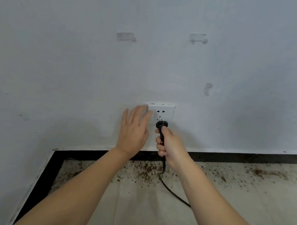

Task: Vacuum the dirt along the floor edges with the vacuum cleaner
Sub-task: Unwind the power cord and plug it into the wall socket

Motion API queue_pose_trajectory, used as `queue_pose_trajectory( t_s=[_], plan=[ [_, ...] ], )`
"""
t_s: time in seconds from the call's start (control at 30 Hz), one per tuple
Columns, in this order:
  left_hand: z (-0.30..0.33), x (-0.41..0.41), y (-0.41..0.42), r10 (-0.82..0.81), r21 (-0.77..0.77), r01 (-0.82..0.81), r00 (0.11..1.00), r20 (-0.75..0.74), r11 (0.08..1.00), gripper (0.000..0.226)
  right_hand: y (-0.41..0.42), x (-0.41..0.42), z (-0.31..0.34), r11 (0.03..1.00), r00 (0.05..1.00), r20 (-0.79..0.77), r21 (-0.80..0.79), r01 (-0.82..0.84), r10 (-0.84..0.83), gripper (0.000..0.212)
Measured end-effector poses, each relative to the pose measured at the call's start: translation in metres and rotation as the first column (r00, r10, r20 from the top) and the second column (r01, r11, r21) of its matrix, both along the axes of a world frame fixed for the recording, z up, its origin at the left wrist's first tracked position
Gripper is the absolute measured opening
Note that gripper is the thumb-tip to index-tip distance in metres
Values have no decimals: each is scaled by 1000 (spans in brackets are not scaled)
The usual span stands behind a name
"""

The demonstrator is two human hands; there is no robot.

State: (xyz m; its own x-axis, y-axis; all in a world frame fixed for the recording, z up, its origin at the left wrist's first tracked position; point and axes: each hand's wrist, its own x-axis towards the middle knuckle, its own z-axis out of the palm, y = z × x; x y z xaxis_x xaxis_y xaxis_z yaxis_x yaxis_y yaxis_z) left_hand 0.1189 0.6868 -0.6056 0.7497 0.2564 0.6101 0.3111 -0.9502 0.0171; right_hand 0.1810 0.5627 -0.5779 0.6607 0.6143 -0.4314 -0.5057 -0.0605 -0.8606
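A white wall socket (pixel 166 111) sits low on the pale wall. My right hand (pixel 170 146) grips a black plug (pixel 161 126), whose round head is at the socket's lower holes. Its black cord (pixel 172 192) runs down behind my wrist and across the floor. My left hand (pixel 134 130) lies flat with straight fingers against the wall, its fingertips on the socket's left edge. Brown dirt (pixel 146 172) is scattered along the floor beside the black skirting board (pixel 245 158). The vacuum cleaner itself is out of view.
The skirting turns a corner at the left (pixel 43 175). Pale floor tiles (pixel 139 211) spread toward me. Two small clear hooks (pixel 126 37) (pixel 198 38) and a scuff mark (pixel 207 88) are on the wall above.
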Motion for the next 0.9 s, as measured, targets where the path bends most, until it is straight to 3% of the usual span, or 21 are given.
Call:
queue_pose_trajectory(
  t_s=[0.17, 0.37, 0.7, 0.9],
  plan=[
    [-12, 22, 33, 72, 239, -59, 996, -49, 969, 105, 20, 11, -5, 998, 984, 172, -25, 51, -46, 28],
    [-32, 39, 50, 108, 288, -101, 994, -8, 952, 131, 28, 23, -7, 999, 981, 190, -11, 47, -44, 30],
    [-46, 52, 67, 73, 450, -117, 991, 114, 885, 117, 38, 41, 1, 1000, 996, 87, 18, 23, -24, 31],
    [-38, 51, 60, 70, 372, -96, 994, 84, 923, 108, 44, 42, 9, 998, 999, -1, 40, 54, -54, 33]
  ],
)
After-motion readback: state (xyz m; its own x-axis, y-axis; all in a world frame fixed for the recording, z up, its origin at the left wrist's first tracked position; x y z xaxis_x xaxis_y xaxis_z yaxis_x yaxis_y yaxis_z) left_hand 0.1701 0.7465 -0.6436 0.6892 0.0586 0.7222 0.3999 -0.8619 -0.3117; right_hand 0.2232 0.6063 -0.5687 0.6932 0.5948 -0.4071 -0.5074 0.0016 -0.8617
